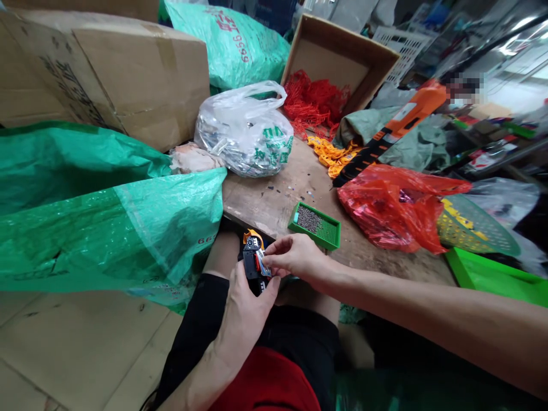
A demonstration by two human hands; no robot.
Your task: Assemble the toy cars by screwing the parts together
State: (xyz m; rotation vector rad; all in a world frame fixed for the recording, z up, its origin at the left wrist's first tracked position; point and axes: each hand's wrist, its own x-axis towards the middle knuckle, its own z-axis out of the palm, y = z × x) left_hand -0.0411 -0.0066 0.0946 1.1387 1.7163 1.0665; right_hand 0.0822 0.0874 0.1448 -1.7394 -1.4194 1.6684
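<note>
My left hand (248, 305) is closed round a small black and orange device (252, 257) with white lettering, held above my lap near the table edge. Its exact kind does not show clearly. My right hand (297, 257) pinches a small silvery flat piece (265, 264) against the device's right side, beside a red part. The thumb of my left hand lies just below that spot. Just beyond my right hand, a green tray (335, 242) of small dark metal parts, apparently screws, stands on the wooden table (252, 200).
A clear bag of metallic pieces (244, 134), red netting-like parts (314, 100), orange parts (334, 154) and a red plastic bag (385, 200) lie on the table. An orange and black long tool (396, 128) slants above. An open green sack (171, 222) flanks my left.
</note>
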